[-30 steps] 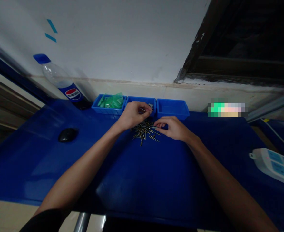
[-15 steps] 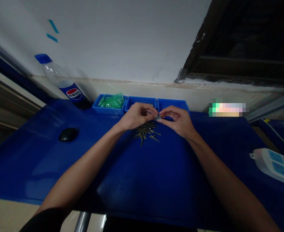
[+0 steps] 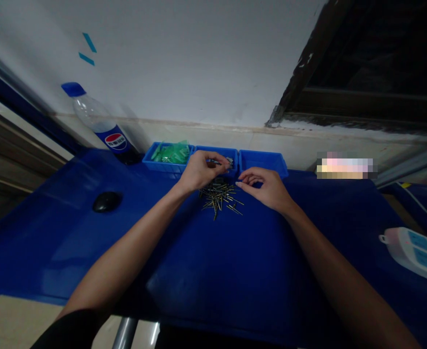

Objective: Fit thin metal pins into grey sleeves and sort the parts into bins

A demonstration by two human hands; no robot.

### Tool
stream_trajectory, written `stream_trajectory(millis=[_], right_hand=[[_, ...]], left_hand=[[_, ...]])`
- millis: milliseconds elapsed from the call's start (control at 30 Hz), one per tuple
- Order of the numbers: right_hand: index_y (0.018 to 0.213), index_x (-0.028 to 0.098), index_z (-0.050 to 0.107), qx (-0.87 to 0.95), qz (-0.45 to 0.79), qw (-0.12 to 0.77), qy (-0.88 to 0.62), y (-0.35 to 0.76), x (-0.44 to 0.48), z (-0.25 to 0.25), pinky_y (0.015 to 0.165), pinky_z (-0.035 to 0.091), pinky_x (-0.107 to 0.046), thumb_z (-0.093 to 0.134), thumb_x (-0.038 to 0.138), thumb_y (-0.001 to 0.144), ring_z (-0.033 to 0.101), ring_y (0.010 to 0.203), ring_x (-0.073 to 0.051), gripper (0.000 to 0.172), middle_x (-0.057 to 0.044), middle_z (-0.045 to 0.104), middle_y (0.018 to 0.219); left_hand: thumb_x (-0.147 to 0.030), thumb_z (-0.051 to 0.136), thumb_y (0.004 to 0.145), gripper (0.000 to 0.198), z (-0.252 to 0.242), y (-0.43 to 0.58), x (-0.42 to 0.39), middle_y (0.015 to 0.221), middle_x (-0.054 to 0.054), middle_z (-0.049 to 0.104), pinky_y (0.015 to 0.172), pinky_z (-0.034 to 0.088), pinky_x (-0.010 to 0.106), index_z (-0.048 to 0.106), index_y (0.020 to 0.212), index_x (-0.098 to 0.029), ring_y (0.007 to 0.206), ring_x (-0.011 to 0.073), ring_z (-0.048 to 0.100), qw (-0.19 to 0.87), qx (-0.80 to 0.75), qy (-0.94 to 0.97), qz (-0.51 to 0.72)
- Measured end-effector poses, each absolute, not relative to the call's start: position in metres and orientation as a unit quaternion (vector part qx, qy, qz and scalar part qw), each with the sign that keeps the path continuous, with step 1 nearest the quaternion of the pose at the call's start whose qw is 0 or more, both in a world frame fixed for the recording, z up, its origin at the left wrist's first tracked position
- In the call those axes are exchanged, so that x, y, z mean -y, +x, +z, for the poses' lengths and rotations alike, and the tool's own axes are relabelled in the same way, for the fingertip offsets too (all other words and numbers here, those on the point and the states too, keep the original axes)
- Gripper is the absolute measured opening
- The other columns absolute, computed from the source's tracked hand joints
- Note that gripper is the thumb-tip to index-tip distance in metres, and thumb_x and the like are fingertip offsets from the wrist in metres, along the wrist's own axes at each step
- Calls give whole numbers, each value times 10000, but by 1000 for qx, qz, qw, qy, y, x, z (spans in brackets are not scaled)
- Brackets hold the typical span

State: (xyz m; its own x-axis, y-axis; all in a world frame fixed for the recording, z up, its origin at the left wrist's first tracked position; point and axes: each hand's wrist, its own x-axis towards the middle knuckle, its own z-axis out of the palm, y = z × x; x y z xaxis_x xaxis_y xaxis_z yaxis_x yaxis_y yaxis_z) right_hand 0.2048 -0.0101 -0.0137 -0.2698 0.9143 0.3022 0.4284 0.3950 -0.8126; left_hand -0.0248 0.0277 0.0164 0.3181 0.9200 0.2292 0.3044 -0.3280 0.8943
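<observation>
My left hand (image 3: 203,170) is at the front edge of the middle blue bin (image 3: 216,151), its thumb and fingertips pinched together. Whatever lies in that pinch is too small to make out. Small grey pieces (image 3: 229,160) show in the bin just behind the fingertips. Right of the pile, my right hand (image 3: 263,185) hovers with bent fingers and a small gap between thumb and forefinger; I see nothing in it. Below and between both hands, thin brass-coloured pins (image 3: 218,198) lie in a loose heap on the blue tabletop (image 3: 213,261). The left hand hides part of the bin.
A left bin (image 3: 166,167) holds green plastic packing (image 3: 175,152). The right bin (image 3: 262,160) stands by the wall. A cola bottle (image 3: 115,140) and a black computer mouse (image 3: 106,201) are on the left. A white power strip (image 3: 417,252) lies at the right edge.
My hands, together over the pile before, are now apart. The left has moved slightly up towards the middle bin; the right has drawn back and down. The view has shifted slightly.
</observation>
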Motion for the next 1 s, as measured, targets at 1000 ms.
stream_trajectory(millis=[1000], right_hand=[[1083,239,829,825,236,277,-432,197,10,-39,846,590,-387,666,214,962,744,937,-226,205,-79,815,1128]], left_hand=[[-80,586,939,227,9,-24,-15,1098,192,767,800,571,366,756,1087,-107,979,294,759,-4,-424,906,-7]])
